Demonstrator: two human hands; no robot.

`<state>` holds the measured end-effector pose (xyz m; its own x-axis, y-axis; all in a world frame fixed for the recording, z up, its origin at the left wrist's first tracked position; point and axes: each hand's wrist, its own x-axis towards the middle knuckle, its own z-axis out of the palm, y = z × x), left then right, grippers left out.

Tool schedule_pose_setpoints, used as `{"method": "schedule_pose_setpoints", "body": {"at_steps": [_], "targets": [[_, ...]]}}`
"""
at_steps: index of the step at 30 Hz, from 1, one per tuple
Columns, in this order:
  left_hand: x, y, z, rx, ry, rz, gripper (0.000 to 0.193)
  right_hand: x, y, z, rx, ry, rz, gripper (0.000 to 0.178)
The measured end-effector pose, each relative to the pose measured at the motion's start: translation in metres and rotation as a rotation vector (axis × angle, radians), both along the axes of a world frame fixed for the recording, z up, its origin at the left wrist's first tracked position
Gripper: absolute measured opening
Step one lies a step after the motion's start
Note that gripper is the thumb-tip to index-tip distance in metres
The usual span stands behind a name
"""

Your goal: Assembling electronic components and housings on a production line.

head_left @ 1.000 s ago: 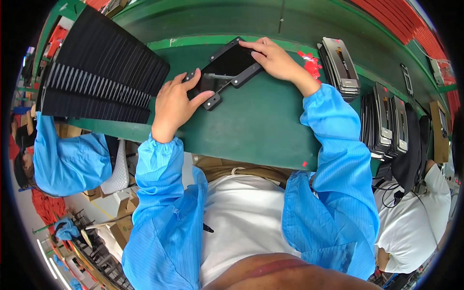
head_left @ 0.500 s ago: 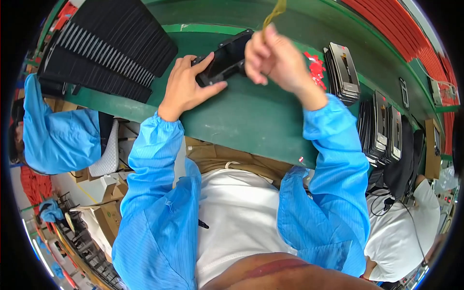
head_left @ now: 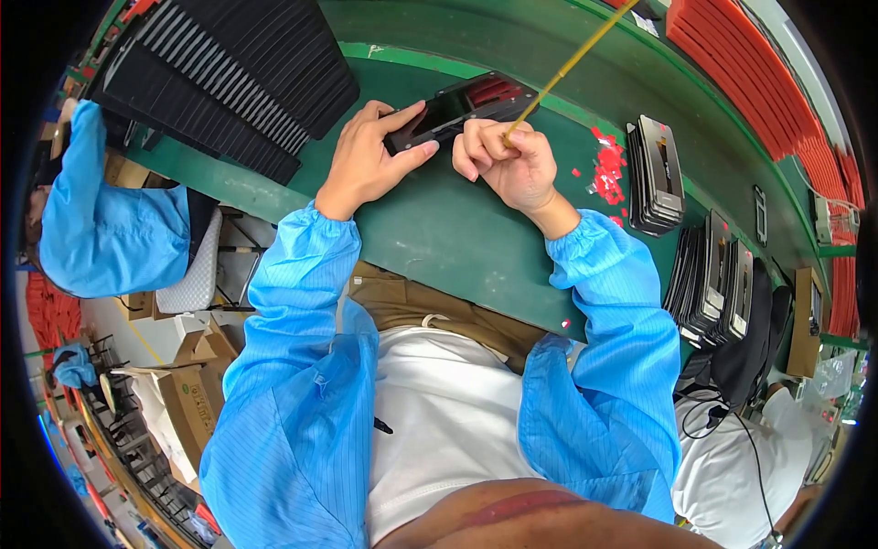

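Note:
A flat black rectangular panel (head_left: 446, 112) with a glossy face and dark corner pieces lies tilted on the green worktop. My left hand (head_left: 366, 157) rests at its left end, thumb at the near edge and index finger on the top, fingers spread. Just in front of the panel's right part is my right hand (head_left: 514, 166), closed in a pinch on a thin yellow cord (head_left: 581, 57). The cord runs taut up and to the right, out of the picture. Red reflections show on the panel's far right end.
Small red pieces (head_left: 608, 174) are scattered right of my hand. Beyond stand stacks of flat framed panels (head_left: 660, 169). A ribbed black rack (head_left: 219, 82) fills the far left; red sheets (head_left: 732, 73) hang at far right. Other people sit on both sides.
My right hand has come down and slightly left toward the panel. The yellow cord, loose and bunched before, is now stretched straight. My left hand stays on the panel's left end.

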<state>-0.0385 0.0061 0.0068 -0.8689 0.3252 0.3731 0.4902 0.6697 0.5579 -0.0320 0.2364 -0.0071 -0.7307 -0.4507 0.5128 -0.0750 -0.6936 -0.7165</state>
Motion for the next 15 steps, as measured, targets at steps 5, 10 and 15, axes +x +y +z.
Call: {"method": "schedule_pose_setpoints", "body": {"at_steps": [5,10,15], "targets": [[-0.004,-0.003,0.002,-0.008,-0.009,0.004,0.060,0.004,-0.008,-0.003,0.102,0.016,-0.060,0.051],[0.004,0.002,0.001,-0.076,0.140,0.003,0.060,0.010,-0.015,-0.007,0.303,-0.096,-0.187,0.047],[0.019,0.005,0.000,-0.140,0.220,0.044,0.064,0.019,-0.016,-0.007,0.482,-0.469,-0.176,0.055]]}}
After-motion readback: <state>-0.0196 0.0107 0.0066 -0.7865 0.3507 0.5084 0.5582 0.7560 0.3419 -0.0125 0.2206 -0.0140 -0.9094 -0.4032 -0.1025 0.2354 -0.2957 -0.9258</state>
